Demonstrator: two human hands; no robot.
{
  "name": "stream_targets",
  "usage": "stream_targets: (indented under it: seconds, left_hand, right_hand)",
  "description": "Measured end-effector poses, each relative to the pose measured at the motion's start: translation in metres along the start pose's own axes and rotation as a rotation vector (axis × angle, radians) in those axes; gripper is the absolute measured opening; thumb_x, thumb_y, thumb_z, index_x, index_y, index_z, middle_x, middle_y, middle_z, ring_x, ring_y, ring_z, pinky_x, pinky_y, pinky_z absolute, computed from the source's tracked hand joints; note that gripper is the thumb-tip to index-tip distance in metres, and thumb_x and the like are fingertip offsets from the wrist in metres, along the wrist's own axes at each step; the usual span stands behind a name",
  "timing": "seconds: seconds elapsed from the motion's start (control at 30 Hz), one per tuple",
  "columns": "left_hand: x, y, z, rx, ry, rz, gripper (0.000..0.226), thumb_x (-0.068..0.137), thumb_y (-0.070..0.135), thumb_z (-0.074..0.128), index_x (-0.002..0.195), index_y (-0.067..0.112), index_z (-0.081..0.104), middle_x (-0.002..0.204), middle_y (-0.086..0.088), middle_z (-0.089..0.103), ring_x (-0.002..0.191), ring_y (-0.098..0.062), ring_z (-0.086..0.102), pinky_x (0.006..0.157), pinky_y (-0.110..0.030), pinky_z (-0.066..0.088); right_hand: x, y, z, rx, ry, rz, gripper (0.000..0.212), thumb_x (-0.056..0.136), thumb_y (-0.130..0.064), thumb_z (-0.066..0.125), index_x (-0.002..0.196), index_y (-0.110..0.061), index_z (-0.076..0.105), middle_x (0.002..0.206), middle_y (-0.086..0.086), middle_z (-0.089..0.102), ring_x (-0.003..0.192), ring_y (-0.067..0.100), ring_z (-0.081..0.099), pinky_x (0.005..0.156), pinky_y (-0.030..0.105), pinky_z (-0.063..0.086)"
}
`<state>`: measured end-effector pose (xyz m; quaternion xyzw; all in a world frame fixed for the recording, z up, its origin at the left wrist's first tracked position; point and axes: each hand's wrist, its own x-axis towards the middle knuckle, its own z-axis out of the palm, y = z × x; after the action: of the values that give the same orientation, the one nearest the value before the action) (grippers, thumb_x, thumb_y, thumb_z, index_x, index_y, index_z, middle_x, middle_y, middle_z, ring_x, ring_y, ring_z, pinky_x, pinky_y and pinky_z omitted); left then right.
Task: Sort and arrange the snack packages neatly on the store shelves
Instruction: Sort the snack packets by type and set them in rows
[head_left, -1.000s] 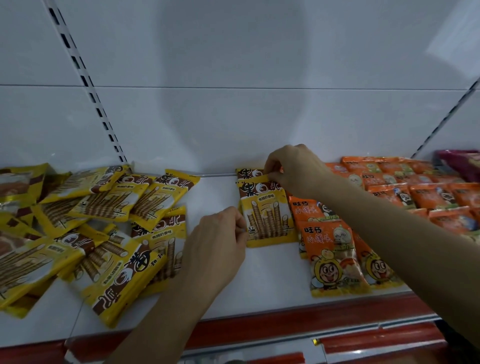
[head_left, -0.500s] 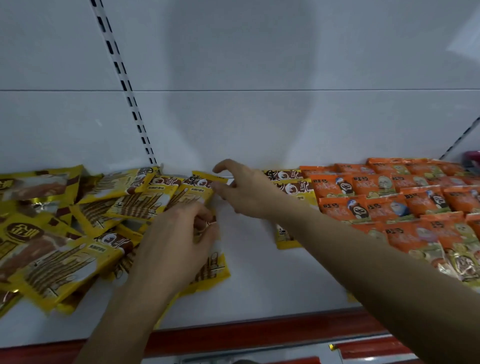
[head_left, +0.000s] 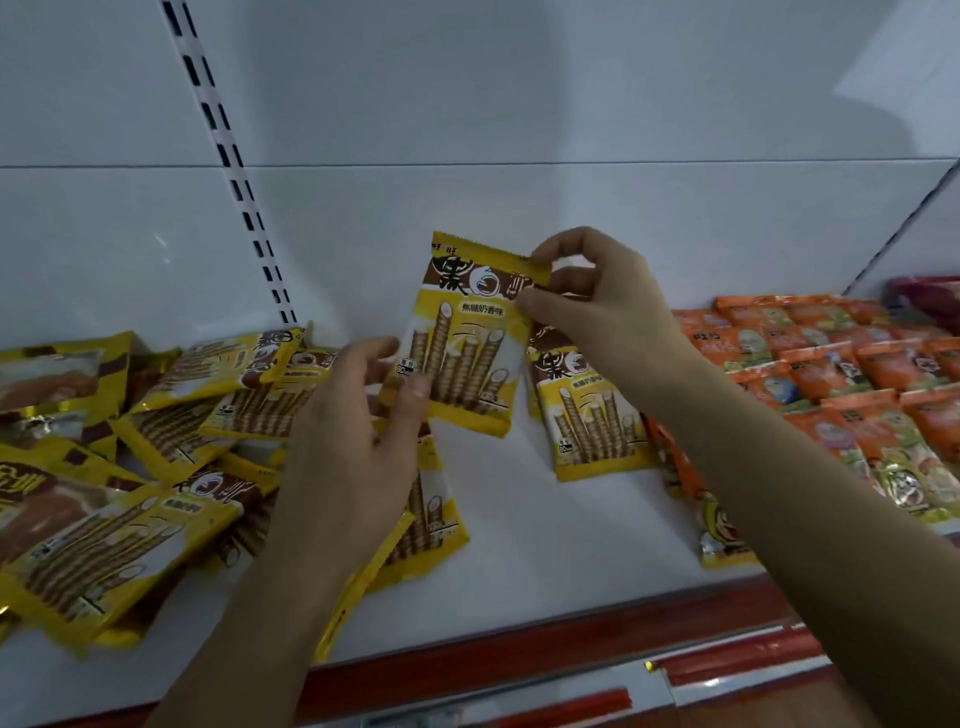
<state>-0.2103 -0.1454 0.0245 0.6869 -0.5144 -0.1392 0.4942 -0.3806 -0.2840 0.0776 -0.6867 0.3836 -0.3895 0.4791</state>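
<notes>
1. Two hands now hold one yellow wafer-roll packet (head_left: 465, 343) upright above the white shelf (head_left: 545, 525). A second ago both hands were down on the neat yellow stack (head_left: 592, 410), pressing it square.
2. The right hand (head_left: 597, 306) pinches the packet's top right corner between thumb and curled fingers. The left hand (head_left: 363, 415) pinches its lower left corner with thumb on the front. Both grips are clamped on the same packet, which touches nothing else.
3. Half a second ago the hands were reaching into the loose yellow pile (head_left: 156, 441) on the left. The packet has since come out of that jumble and been turned face-forward, print upright.
4. The neat stack lies just right of the lifted packet, flat on the shelf, next to the orange packets (head_left: 831, 374) already laid in rows.
5. My reading: one more packet has been pulled for sorting, and it likely belongs on the neat stack. Much of the pile is still overlapped and skewed, so the yellow section is far from done.
6. A dark red price rail (head_left: 519, 660) runs along the shelf's front edge.
</notes>
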Motion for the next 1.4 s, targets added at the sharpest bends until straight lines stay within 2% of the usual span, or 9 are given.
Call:
stream_targets:
  seconds: [0.1, 0.23, 0.37, 0.5, 0.7, 0.87, 1.17, 1.3, 1.4]
  left_hand:
    - [0.004, 0.006, 0.003, -0.132, -0.009, -0.022, 0.015, 0.099, 0.033, 0.058, 0.107, 0.044, 0.065, 0.087, 0.018, 0.073, 0.071, -0.005, 0.070, 0.070, -0.044, 0.061]
    - [0.004, 0.013, 0.008, -0.107, -0.027, 0.026, 0.016, 0.100, 0.030, 0.058, 0.099, 0.040, 0.070, 0.080, 0.015, 0.073, 0.069, -0.004, 0.070, 0.066, -0.041, 0.061]
    - [0.001, 0.023, 0.013, -0.156, -0.059, 0.002, 0.017, 0.091, 0.031, 0.069, 0.093, 0.047, 0.065, 0.080, 0.015, 0.075, 0.064, -0.008, 0.071, 0.069, -0.046, 0.062]
    - [-0.012, 0.036, 0.030, -0.147, -0.136, -0.082, 0.012, 0.083, 0.028, 0.079, 0.088, 0.029, 0.067, 0.069, 0.011, 0.074, 0.057, -0.009, 0.071, 0.065, -0.040, 0.060]
    - [-0.038, 0.029, 0.065, 0.082, -0.211, -0.125, 0.014, 0.082, 0.040, 0.081, 0.084, 0.032, 0.069, 0.068, 0.014, 0.069, 0.064, 0.000, 0.065, 0.062, -0.031, 0.055]
    - [-0.052, 0.035, 0.083, 0.237, -0.210, -0.018, 0.013, 0.089, 0.041, 0.072, 0.082, 0.031, 0.070, 0.066, 0.018, 0.063, 0.071, 0.003, 0.060, 0.052, -0.015, 0.041]
    - [-0.056, 0.035, 0.091, 0.384, -0.282, 0.003, 0.020, 0.093, 0.044, 0.067, 0.078, 0.032, 0.065, 0.065, 0.019, 0.060, 0.061, 0.001, 0.058, 0.054, -0.018, 0.045]
    - [-0.054, 0.038, 0.088, 0.390, -0.313, -0.004, 0.019, 0.093, 0.044, 0.067, 0.079, 0.031, 0.066, 0.063, 0.018, 0.059, 0.061, 0.002, 0.058, 0.052, -0.015, 0.041]
    - [-0.054, 0.038, 0.087, 0.383, -0.322, -0.002, 0.018, 0.093, 0.044, 0.067, 0.081, 0.030, 0.067, 0.065, 0.017, 0.062, 0.063, 0.000, 0.060, 0.056, -0.021, 0.050]
  right_hand:
    - [-0.010, -0.009, -0.012, 0.055, -0.034, 0.015, 0.038, 0.093, -0.004, 0.069, 0.127, -0.012, 0.055, 0.086, 0.007, 0.074, 0.081, 0.028, 0.075, 0.069, 0.035, 0.063]
    - [-0.009, -0.011, -0.027, -0.100, 0.015, -0.023, 0.010, 0.099, -0.013, 0.063, 0.107, -0.011, 0.070, 0.089, 0.009, 0.077, 0.075, 0.019, 0.075, 0.066, 0.034, 0.062]
    - [-0.005, -0.008, -0.047, -0.252, 0.032, -0.067, 0.013, 0.100, -0.019, 0.063, 0.094, -0.017, 0.073, 0.076, -0.001, 0.075, 0.061, 0.007, 0.067, 0.055, 0.022, 0.053]
    - [0.003, 0.005, -0.071, -0.465, -0.003, -0.085, 0.012, 0.097, -0.023, 0.067, 0.093, -0.018, 0.077, 0.056, -0.013, 0.063, 0.044, -0.002, 0.049, 0.047, 0.014, 0.039]
    - [0.003, 0.029, -0.086, -0.690, -0.163, -0.045, 0.009, 0.092, -0.026, 0.073, 0.096, -0.021, 0.080, 0.084, -0.015, 0.072, 0.077, -0.002, 0.066, 0.065, 0.010, 0.049]
    - [0.002, 0.048, -0.089, -0.754, -0.164, -0.062, 0.011, 0.094, -0.022, 0.072, 0.090, -0.017, 0.080, 0.082, -0.007, 0.074, 0.076, 0.004, 0.066, 0.061, 0.012, 0.046]
    - [-0.003, 0.062, -0.086, -0.863, -0.224, -0.157, 0.004, 0.091, -0.023, 0.074, 0.091, -0.022, 0.079, 0.091, -0.013, 0.067, 0.076, -0.003, 0.058, 0.064, 0.011, 0.039]
    - [-0.004, 0.062, -0.086, -0.902, -0.235, -0.218, 0.005, 0.091, -0.027, 0.074, 0.092, -0.024, 0.078, 0.109, -0.006, 0.069, 0.092, 0.013, 0.064, 0.082, 0.031, 0.054]
    - [-0.002, 0.061, -0.086, -0.947, -0.279, -0.219, 0.008, 0.092, -0.028, 0.072, 0.095, -0.024, 0.078, 0.136, -0.005, 0.062, 0.106, 0.015, 0.064, 0.096, 0.034, 0.049]
